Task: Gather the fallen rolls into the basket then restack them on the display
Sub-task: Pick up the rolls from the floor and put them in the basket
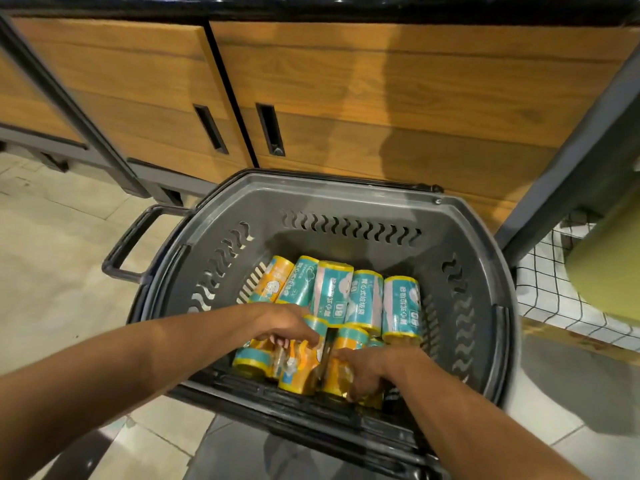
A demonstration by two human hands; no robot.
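Both our hands reach into the grey slotted plastic basket point(346, 202). The left hand point(287, 323) and right hand point(367, 367) each curl over teal-and-orange wrapped rolls point(332, 296); firm hold unclear. Next, likely, lifting for restacking.

Head-worn camera looks steeply down and forward, close above both forearms, over a basket point(346, 209) beyond the hands.

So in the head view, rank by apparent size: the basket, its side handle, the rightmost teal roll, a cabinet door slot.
1. basket
2. side handle
3. rightmost teal roll
4. cabinet door slot
The roll and slot look close; the slot sits farther away, so that order is unsure.
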